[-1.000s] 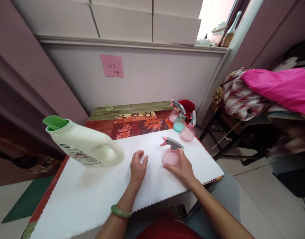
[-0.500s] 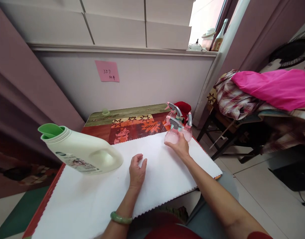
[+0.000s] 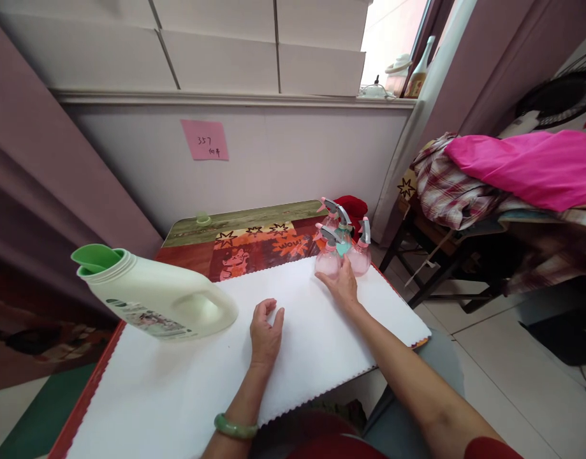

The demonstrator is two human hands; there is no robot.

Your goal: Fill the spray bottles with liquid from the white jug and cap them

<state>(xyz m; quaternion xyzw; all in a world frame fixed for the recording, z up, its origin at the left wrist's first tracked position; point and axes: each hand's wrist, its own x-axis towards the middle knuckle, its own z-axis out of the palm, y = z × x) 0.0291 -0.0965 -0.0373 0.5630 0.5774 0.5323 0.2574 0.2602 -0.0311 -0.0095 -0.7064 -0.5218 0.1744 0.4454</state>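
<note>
My right hand (image 3: pixel 343 285) reaches to the far right of the table, its fingers round the base of a pink spray bottle (image 3: pixel 328 257) with a grey trigger head. That bottle stands on the white cloth (image 3: pixel 187 376) beside three other spray bottles: two pink (image 3: pixel 361 255) and one teal (image 3: pixel 343 245). My left hand (image 3: pixel 265 331) rests palm down on the cloth in the middle, fingers loosely curled, holding nothing. A green bangle (image 3: pixel 235 426) is on that wrist.
A large white detergent jug (image 3: pixel 153 296) with a green spout lies tilted at the left. A small green cap (image 3: pixel 203 219) sits at the table's far edge. A chair piled with pink and plaid clothes (image 3: pixel 503 172) stands to the right.
My right hand has carried the pink spray bottle from the middle of the cloth away to the group of bottles at the far right. The left hand has stayed put.
</note>
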